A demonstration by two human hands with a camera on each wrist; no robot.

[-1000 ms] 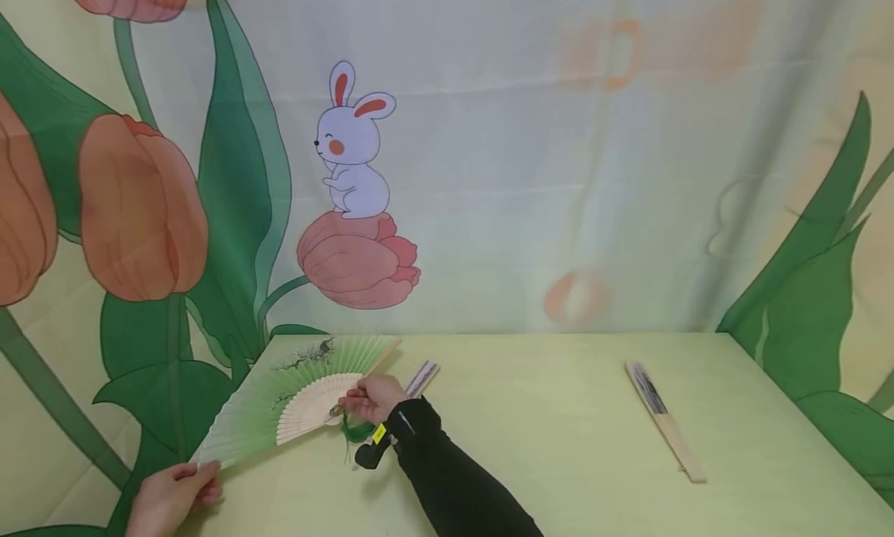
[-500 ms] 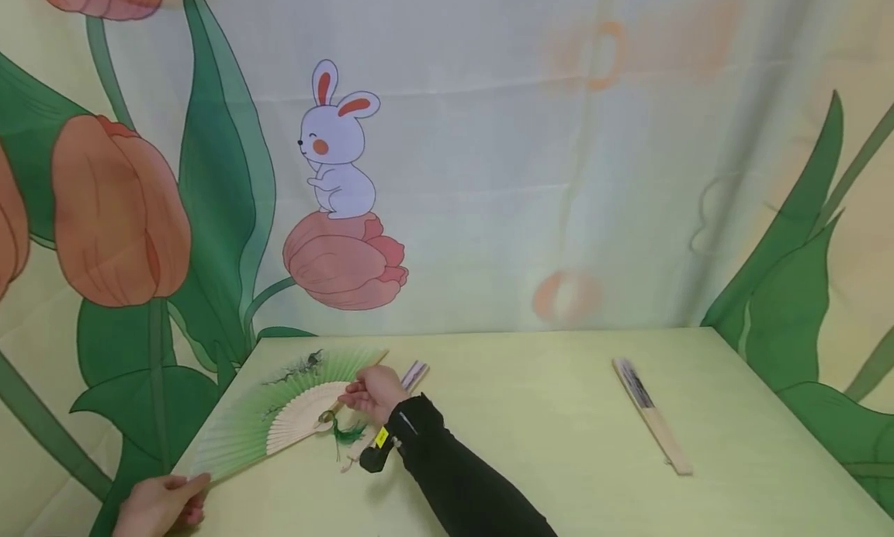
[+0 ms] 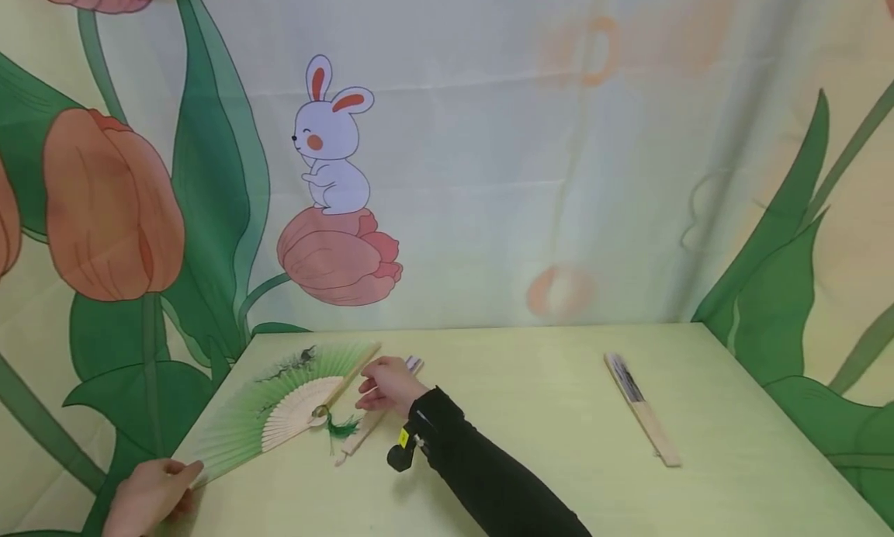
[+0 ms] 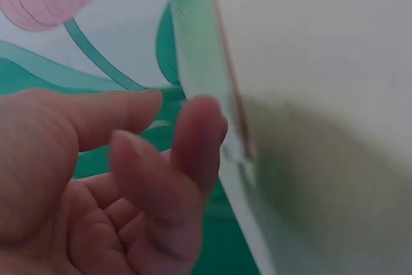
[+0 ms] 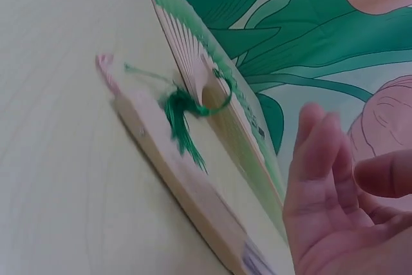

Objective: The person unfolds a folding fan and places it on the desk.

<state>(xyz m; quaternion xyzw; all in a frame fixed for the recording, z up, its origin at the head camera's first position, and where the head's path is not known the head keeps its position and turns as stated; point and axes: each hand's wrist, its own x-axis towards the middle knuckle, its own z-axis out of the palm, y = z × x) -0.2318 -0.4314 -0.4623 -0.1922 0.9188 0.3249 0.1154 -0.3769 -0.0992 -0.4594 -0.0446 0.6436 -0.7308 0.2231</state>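
We find the open folding fan with a green-to-white leaf and pale wooden ribs [image 3: 279, 409] spread on the pale yellow-green tabletop [image 3: 510, 444], between the two hands. Its near left corner lies at the fingertips of the bare left hand [image 3: 150, 498], which is loosely curved with a gap between thumb and forefinger. Its right guard stick lies just beside the bare right hand [image 3: 391, 386], whose fingers bend softly, thumb apart, gripping nothing. From its pivot, the dark green thread tassel [image 3: 342, 428] trails toward the slim folded fan of pale wood [image 3: 363, 432], which lies partly beneath the right hand.

Compared with a second ago, we see the right hand drawn away from the pivot, so the guard stick and tassel show more fully and more of the folded fan is uncovered; the left hand stays at the same corner.

The right hand hides the middle of that folded fan, and the bottom edge cuts off the left wrist and the black sleeve [image 3: 496, 475]. In the left wrist view the corner is blurred, and we cannot tell whether the fingertips touch it
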